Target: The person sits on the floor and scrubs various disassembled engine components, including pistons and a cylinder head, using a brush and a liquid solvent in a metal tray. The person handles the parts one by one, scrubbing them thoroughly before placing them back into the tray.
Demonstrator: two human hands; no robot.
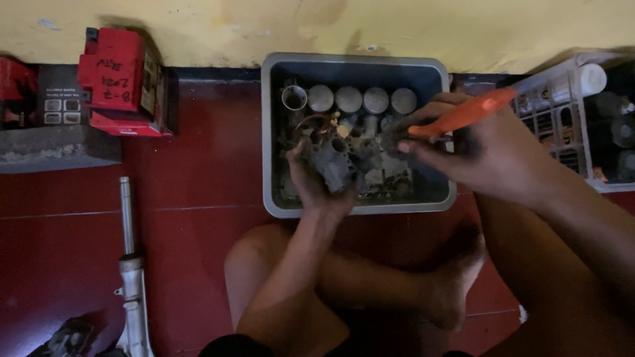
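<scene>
A: Two hands over the grey tub (268, 132); left hand (311, 182) wrapped around a grey metal engine part (334, 162), holding it just above the tub's near side.

B: Right hand?

A: Right hand (473, 149) closed on an orange-handled tool (463, 114); handle points up and right, tip hidden near the part; contact cannot be told.

B: Tub contents?

A: Row of round metal cylinders (348, 99) along the far wall; small dirty parts below them; tub sits on red floor tiles (198, 172) against a yellow wall.

B: Surroundings?

A: Red boxes (122, 82) left; metal fork tube (131, 264) lying on the floor; white crate (562, 112) right; person's bare legs crossed below the tub.
</scene>
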